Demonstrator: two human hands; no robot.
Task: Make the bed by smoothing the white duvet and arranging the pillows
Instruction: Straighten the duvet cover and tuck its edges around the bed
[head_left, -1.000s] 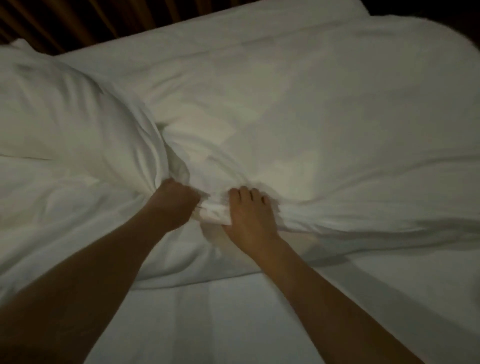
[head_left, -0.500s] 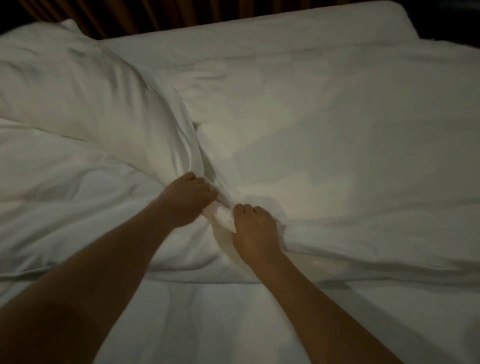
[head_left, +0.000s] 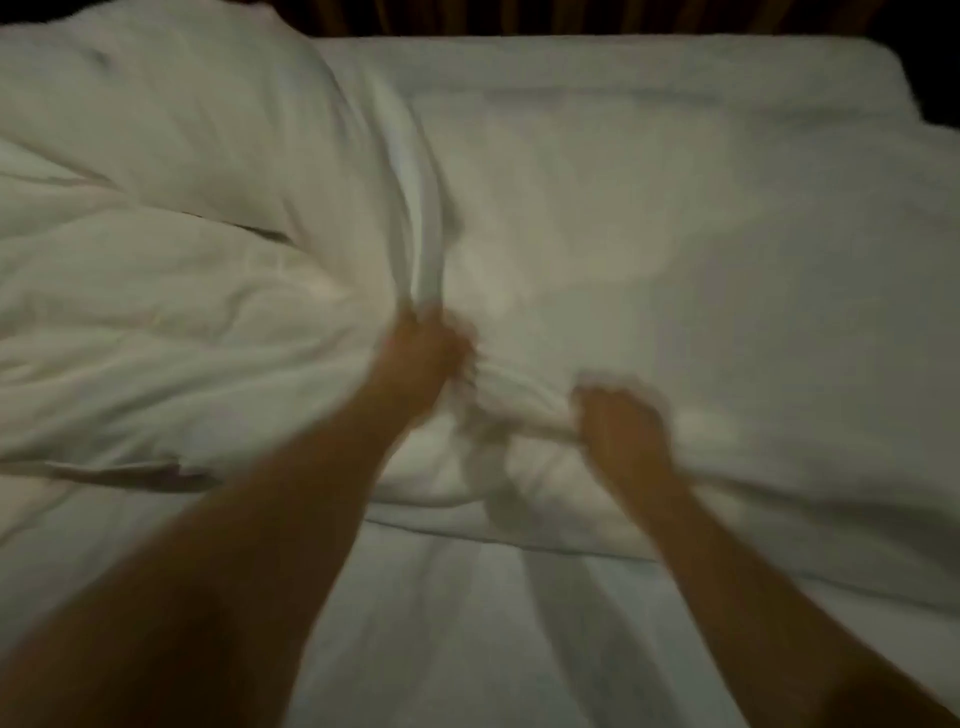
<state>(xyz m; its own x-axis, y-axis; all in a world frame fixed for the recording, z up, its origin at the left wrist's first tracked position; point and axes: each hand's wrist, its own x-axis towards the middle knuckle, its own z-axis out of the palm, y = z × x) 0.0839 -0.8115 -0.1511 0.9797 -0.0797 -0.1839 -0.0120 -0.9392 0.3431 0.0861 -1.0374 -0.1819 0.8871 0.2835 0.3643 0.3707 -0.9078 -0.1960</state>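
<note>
Both hands have spread apart, left hand (head_left: 423, 358) and right hand (head_left: 621, 434) each gripping the one white duvet (head_left: 675, 249) in curled fingers.

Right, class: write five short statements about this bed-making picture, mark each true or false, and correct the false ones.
1. Both hands grip white fabric. True: the left hand and right hand each clutch a bunched edge of the duvet.
2. The duvet lies perfectly smooth. False: it is gathered and creased around the hands.
3. A pillow lies at the left. True.
4. The bedding is dark blue. False: it is white.
5. The right hand holds a pillow in the air. False: it grips fabric down on the bed.
</note>
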